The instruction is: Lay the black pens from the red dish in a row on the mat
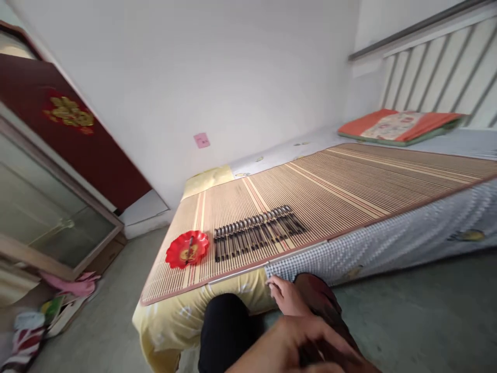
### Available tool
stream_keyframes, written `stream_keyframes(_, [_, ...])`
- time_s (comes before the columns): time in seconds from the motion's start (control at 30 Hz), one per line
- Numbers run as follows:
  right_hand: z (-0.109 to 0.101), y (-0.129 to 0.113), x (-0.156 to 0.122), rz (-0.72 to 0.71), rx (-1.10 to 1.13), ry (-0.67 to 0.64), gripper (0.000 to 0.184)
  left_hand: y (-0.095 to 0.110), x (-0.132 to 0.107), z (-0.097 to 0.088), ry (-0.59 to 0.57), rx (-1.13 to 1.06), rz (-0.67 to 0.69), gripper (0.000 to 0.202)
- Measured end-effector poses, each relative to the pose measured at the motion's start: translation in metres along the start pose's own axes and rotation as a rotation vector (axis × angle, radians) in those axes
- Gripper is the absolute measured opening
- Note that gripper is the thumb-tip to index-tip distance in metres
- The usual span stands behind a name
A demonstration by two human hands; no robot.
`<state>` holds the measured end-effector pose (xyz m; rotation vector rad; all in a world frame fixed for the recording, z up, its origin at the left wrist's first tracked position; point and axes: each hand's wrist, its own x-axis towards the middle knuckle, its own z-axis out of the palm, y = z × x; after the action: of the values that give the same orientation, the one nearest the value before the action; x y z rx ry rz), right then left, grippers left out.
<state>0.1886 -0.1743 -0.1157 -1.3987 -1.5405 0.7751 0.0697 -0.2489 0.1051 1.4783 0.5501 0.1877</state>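
My right hand [288, 296] reaches out of a dark maroon sleeve [324, 300], fingers apart, fingertips close to the bed's front edge where the yellow sheet [171, 321] meets the checked sheet [373, 248]. It holds nothing. My left hand [301, 344] lies across that sleeve at the bottom of the view, smeared by motion, so its grip is unclear. On the bamboo mat [341, 186] just beyond lie a row of several dark slim sticks [254, 233] and a red flower-shaped plate [187, 249] with a pen-like thing on it.
My knee in black trousers [225, 331] is against the bed. An orange-edged cushion [399, 126] lies at the far end by a slatted headboard [438, 67]. A glass-fronted cabinet [46, 207] and scattered clothes [46, 311] are at left. Concrete floor [427, 316] lies at right.
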Motion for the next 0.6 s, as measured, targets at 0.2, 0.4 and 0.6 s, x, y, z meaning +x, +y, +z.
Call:
stream_keyframes(0.2, [0.002,0.002,-0.001,0.019,-0.017,-0.033,0.028,-0.085,-0.032,-0.122,0.851,0.415,-0.013,0.025])
stream_keyframes(0.4, [0.008,0.008,0.000,0.004,-0.007,-0.072,0.029,-0.092,-0.064,-0.278,1.241,0.909,-0.331,0.021])
stream_keyframes(0.6, [0.012,0.010,-0.001,0.013,-0.072,-0.049,0.026,-0.090,-0.035,-0.347,1.244,0.968,-0.521,0.011])
